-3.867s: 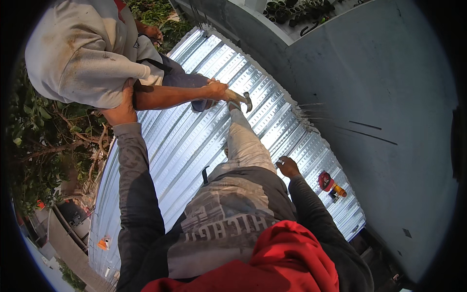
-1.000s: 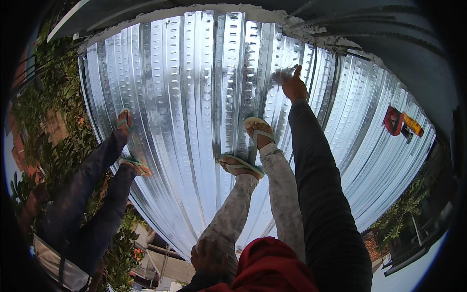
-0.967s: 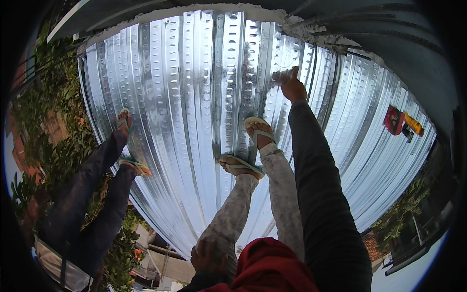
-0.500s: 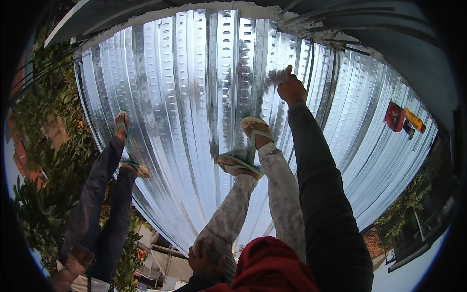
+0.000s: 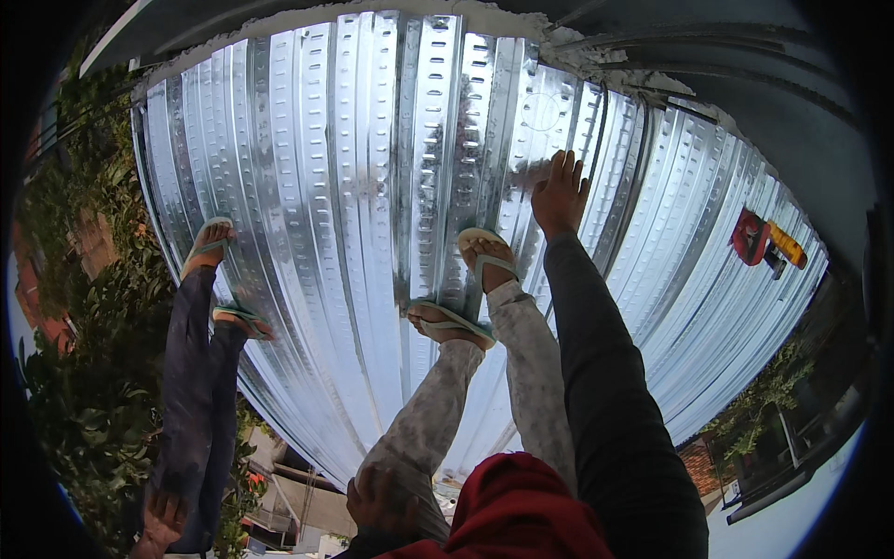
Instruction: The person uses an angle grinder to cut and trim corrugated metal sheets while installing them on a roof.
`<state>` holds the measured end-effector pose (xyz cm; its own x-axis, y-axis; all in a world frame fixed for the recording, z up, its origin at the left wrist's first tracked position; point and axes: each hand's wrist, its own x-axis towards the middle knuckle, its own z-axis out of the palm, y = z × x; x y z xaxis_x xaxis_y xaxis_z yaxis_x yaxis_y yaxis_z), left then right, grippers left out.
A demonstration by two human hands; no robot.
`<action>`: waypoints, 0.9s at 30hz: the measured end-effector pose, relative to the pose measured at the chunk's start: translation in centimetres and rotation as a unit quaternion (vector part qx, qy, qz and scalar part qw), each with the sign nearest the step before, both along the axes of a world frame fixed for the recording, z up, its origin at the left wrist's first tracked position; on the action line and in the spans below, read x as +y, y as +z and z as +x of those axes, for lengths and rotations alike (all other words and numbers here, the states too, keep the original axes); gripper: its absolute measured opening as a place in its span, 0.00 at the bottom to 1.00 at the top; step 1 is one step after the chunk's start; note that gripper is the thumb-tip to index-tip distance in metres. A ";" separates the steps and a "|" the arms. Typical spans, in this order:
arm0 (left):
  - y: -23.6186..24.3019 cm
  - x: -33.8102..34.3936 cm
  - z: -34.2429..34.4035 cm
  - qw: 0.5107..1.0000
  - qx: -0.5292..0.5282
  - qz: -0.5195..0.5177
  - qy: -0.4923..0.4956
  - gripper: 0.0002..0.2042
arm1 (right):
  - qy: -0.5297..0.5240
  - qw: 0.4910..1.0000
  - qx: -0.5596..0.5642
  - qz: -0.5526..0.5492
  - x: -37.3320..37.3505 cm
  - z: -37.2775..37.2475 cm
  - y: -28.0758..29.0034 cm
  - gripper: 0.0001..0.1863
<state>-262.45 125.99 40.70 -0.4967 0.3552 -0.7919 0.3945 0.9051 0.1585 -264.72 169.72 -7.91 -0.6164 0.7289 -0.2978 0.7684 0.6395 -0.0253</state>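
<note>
My right hand is open, with its fingers stretched out over the shiny ribbed metal decking. Nothing is in it, and whether it touches the sheet I cannot tell. A faint round outline marks the metal just beyond the fingertips. Across my left knee, on the grey mottled trousers, lies my left hand; its fingers look spread and it holds nothing visible. My feet, in pale green flip-flops, stand on the ribs between the two arms.
At left, another person in dark trousers stands near the decking's edge, a hand by their knee. A red and yellow tool lies on the right. Rough concrete and dark bars border the far side; leafy trees grow beyond the left edge.
My right hand has gone from pointing at the round outline to open fingers, and has drawn back slightly toward me. The other person's legs and feet have shifted. My left hand stays on the knee.
</note>
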 end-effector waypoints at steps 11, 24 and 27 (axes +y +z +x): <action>-0.2 -1.3 0.3 0.998 0.031 -0.056 0.030 0.29 | 0.202 0.973 -0.037 0.103 11.9 -5.1 -0.2 0.42; -0.4 -3.8 1.0 0.998 0.028 -0.037 0.051 0.26 | -0.084 0.993 0.006 -0.077 10.5 -7.5 -5.4 0.34; 0.0 -2.8 0.5 0.998 -0.004 -0.009 0.068 0.29 | -0.054 0.987 -0.029 -0.149 10.5 -4.3 -3.5 0.29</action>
<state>-261.99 123.18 40.68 -0.5323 0.2709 -0.8021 0.2668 0.9528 0.1447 -268.98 180.19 -11.38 -0.5150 0.6648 -0.5411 0.8376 0.5245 -0.1528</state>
